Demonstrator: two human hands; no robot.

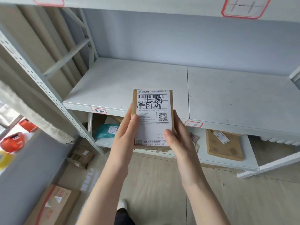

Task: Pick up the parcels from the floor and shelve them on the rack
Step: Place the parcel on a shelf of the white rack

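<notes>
I hold a small brown cardboard parcel (153, 111) with a white shipping label, barcode and handwritten black marks facing up. My left hand (125, 135) grips its left edge and my right hand (178, 140) grips its right edge. The parcel hovers at the front lip of the white middle shelf (227, 95) of the metal rack, its far end over the shelf board. That shelf board is bare. Red-bordered paper tags (99, 110) are stuck on the shelf's front edge.
The lower shelf holds a teal plastic mailer (105, 129) and a flat brown cardboard envelope (224, 145). Cardboard boxes lie on the floor at lower left (53, 205) and under the rack (81, 157). A perforated rack upright (48, 93) stands left. Orange tape dispensers (12, 142) sit at far left.
</notes>
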